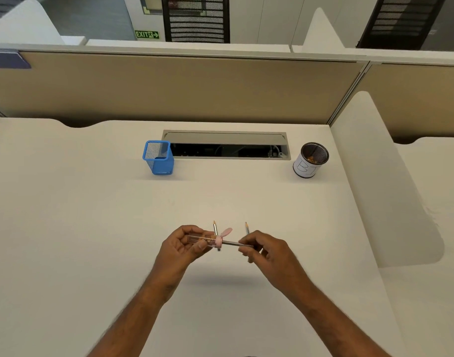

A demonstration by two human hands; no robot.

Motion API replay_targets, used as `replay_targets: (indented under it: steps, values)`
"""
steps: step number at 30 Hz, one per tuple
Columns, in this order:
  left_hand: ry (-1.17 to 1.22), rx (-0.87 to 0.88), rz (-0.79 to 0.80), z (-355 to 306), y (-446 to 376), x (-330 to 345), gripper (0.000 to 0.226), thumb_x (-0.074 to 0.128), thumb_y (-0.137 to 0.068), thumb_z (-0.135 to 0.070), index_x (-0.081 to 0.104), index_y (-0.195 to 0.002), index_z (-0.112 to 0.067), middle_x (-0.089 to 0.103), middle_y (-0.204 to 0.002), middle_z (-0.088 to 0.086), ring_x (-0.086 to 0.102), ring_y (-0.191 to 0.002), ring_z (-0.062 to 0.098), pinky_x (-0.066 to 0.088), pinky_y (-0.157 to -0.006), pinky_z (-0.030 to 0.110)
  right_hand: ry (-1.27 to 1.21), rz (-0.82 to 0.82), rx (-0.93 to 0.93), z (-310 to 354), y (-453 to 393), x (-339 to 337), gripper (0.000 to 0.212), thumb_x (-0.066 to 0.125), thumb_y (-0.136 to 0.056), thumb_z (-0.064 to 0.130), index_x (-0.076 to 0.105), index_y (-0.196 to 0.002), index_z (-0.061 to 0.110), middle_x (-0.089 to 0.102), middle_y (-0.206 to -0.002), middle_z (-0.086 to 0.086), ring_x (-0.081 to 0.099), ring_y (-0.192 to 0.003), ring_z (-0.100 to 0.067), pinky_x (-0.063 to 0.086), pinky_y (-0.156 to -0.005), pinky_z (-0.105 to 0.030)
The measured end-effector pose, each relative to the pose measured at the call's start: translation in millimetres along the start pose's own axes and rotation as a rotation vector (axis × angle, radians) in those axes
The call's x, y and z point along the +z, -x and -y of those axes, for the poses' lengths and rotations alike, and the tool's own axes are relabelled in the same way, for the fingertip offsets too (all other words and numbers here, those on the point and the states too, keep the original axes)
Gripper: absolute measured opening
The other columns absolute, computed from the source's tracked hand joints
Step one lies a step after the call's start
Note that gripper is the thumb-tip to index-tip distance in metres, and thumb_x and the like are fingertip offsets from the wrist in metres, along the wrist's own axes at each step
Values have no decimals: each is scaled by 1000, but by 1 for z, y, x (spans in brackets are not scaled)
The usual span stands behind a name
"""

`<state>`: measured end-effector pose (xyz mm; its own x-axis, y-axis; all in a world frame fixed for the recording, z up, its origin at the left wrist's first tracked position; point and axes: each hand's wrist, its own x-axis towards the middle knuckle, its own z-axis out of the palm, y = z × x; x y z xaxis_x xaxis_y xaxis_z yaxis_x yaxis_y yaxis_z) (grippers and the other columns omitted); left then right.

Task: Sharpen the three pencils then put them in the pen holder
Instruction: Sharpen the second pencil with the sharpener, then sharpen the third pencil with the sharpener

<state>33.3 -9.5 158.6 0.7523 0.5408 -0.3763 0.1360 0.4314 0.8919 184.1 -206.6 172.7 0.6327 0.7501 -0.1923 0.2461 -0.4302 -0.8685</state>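
Observation:
My left hand (187, 243) grips a clear pencil sharpener (202, 239) with a pink cap, held level above the desk. A grey pencil (233, 244) sticks into the pink end, and my right hand (263, 247) pinches its other end. Two more pencils lie on the desk behind my hands, points away from me: one (215, 228) behind the sharpener, the other (247, 228) partly hidden by my right fingers. The blue mesh pen holder (158, 158) stands empty at the back left.
A round black mesh cup (310, 161) wrapped in white paper holds shavings at the back right. An open cable tray (225, 146) runs between the two holders. A white divider (380, 181) bounds the desk on the right, a tan partition behind.

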Motion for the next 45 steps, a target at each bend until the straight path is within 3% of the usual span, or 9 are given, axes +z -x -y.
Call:
replay_targets:
  steps: [5, 11, 18, 23, 26, 29, 36, 39, 45]
  values:
    - [-51, -13, 45, -5, -2, -2, 38, 79, -89, -13, 64, -122, 0, 82, -122, 19, 78, -120, 35, 63, -105, 40, -63, 59, 45, 0, -1, -2, 22, 58, -107, 25, 71, -90, 23, 67, -68, -7, 63, -55, -14, 51, -65, -27]
    - [-163, -33, 110, -9, -4, -6, 25, 76, -95, 0, 64, -117, -4, 83, -123, 12, 80, -117, 26, 63, -99, 28, -233, 230, 239, -10, -7, -12, 40, 48, -112, 29, 69, -86, 6, 58, -53, -4, 50, -40, -19, 39, -51, -22]
    - [-38, 0, -9, -13, -6, -18, 52, 94, -79, -29, 66, -118, -10, 81, -127, 15, 76, -124, 33, 55, -113, 46, -298, 236, 270, -25, 2, -7, 34, 43, -114, 30, 64, -97, 8, 66, -65, -8, 55, -43, -19, 32, -45, -21]
    - [1, 11, -70, -8, -5, -24, 83, 105, -55, -56, 68, -115, -13, 81, -127, 16, 76, -124, 33, 57, -111, 42, -284, 167, 297, -36, 4, 1, 23, 41, -114, 26, 54, -103, 10, 69, -72, -9, 62, -54, -23, 30, -45, -21]
    - [18, 8, -72, -3, -4, -27, 76, 106, -55, -53, 71, -112, -16, 81, -128, 16, 76, -125, 34, 58, -111, 41, -166, 44, 321, -48, -1, 3, 21, 44, -112, 30, 51, -99, 16, 74, -76, -15, 67, -57, -24, 42, -51, -23]
    - [18, -9, -74, 1, -4, -30, 58, 101, -66, -35, 70, -111, -14, 81, -129, 17, 75, -128, 35, 49, -118, 49, 131, -68, 329, -68, -9, 4, 24, 45, -109, 39, 45, -92, 22, 73, -67, -7, 68, -55, -19, 53, -62, -35]
    - [-8, -27, -95, 9, -5, -26, 39, 91, -78, -17, 70, -110, -11, 82, -125, 15, 76, -126, 31, 48, -120, 51, 661, -79, 239, -100, -38, 13, 24, 38, -110, 38, 33, -94, 20, 57, -68, -2, 51, -63, -36, 36, -57, -38]
    - [-20, -32, -97, 12, -6, -26, 36, 92, -81, -5, 71, -109, -11, 83, -125, 16, 75, -126, 33, 48, -120, 53, 768, -84, 216, -110, -47, 16, 23, 36, -110, 38, 42, -102, 17, 68, -76, -7, 63, -68, -38, 37, -57, -38]
    - [-14, -37, -113, 13, -6, -25, 35, 85, -81, -9, 69, -112, -7, 83, -123, 16, 76, -125, 33, 49, -120, 54, 826, -56, 204, -115, -60, 17, 31, 39, -109, 42, 50, -109, 12, 74, -88, -10, 72, -81, -38, 37, -61, -36]
